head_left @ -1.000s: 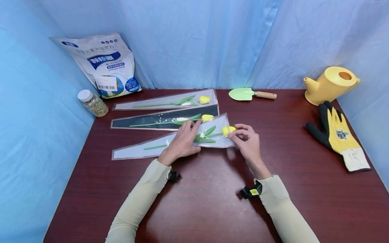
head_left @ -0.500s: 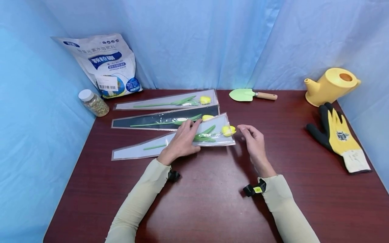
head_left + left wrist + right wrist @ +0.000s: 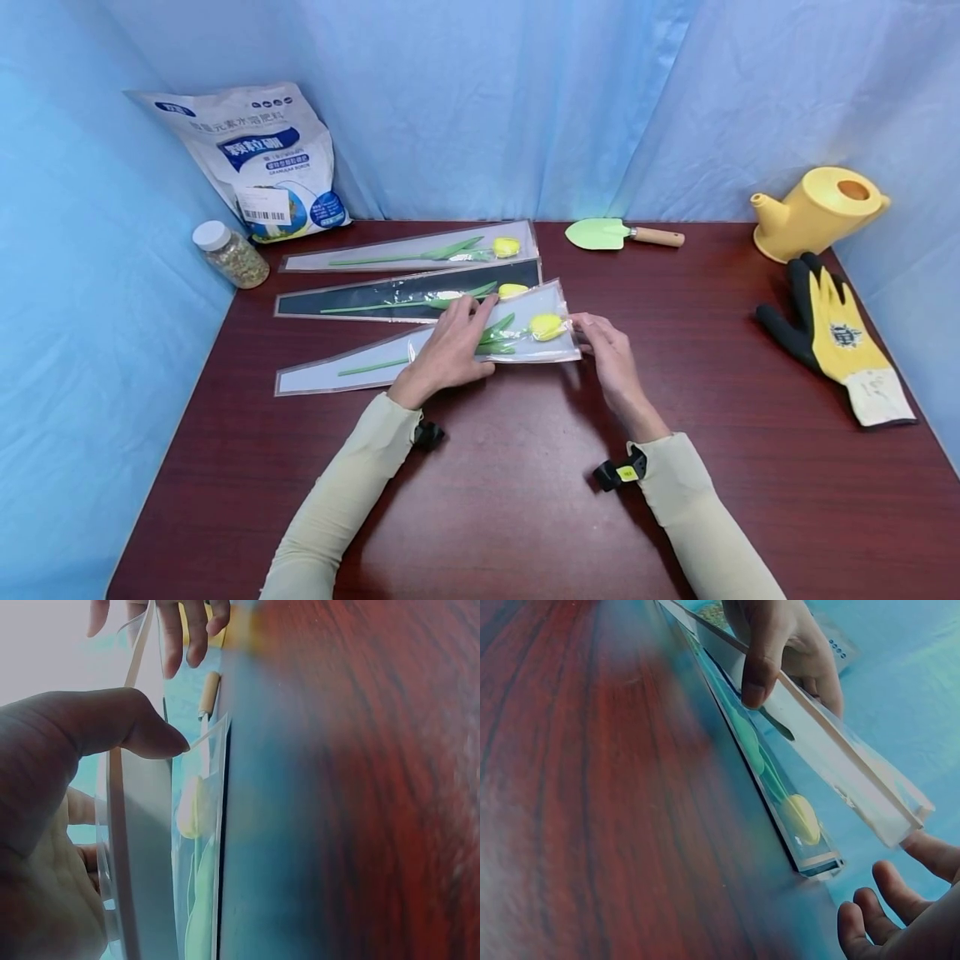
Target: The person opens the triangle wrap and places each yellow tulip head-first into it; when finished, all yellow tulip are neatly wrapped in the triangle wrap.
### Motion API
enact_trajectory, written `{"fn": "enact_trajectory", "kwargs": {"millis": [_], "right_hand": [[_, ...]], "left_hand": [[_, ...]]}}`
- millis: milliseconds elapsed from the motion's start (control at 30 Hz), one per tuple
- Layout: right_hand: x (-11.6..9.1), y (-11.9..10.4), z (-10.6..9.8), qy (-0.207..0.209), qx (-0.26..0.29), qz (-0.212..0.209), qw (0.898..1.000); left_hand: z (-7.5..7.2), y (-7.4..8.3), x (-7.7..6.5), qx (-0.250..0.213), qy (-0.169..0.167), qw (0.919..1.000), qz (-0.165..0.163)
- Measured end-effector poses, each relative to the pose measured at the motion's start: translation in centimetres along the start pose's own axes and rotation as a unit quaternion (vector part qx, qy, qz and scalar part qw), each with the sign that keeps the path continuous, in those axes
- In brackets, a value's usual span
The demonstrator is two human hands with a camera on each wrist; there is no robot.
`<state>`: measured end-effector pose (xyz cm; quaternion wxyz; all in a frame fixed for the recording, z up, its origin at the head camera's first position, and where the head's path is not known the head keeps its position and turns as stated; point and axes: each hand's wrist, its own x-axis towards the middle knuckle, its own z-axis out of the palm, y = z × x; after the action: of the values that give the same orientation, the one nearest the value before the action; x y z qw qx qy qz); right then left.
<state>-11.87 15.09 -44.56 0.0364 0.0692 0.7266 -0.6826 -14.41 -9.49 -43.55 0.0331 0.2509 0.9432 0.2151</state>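
Note:
A clear-fronted, white-backed flower sleeve (image 3: pixel 311 379) has its wide end raised off the table. Inside it lies a yellow artificial tulip (image 3: pixel 546 326) with green leaves. My left hand (image 3: pixel 450 346) pinches the sleeve at mid-length, thumb on the near edge and fingers across the top, covering part of the stem. At the wide end my right hand (image 3: pixel 615 358) has its fingertips against the mouth; in the right wrist view the other fingers (image 3: pixel 900 896) spread loosely below it. Behind lie a dark sleeve (image 3: pixel 352 300) and another white sleeve (image 3: pixel 307 262), each with a yellow tulip.
A fertilizer bag (image 3: pixel 247 167) and a lidded jar (image 3: pixel 232 254) stand at the back left. Along the back edge lies a green trowel (image 3: pixel 600 234). A yellow watering can (image 3: pixel 817 212) and a yellow-black glove (image 3: pixel 843 337) are on the right.
The tulip has slid left, so its bloom now lies within the sleeve instead of at its mouth. My right hand drew back from the bloom, then returned to the mouth. My left hand stayed put.

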Motion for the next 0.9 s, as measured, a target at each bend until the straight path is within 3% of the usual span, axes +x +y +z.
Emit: {"fn": "enact_trajectory", "kwargs": {"millis": [600, 900], "right_hand": [[-0.22, 0.20, 0.48, -0.042, 0.007, 0.001, 0.999], [-0.23, 0.19, 0.36, -0.051, -0.036, 0.008, 0.998]], "left_hand": [[0.21, -0.02, 0.07, 0.003, -0.003, 1.0000, 0.002], [-0.17, -0.54, 0.13, -0.004, -0.017, 0.9998, 0.000]]}}
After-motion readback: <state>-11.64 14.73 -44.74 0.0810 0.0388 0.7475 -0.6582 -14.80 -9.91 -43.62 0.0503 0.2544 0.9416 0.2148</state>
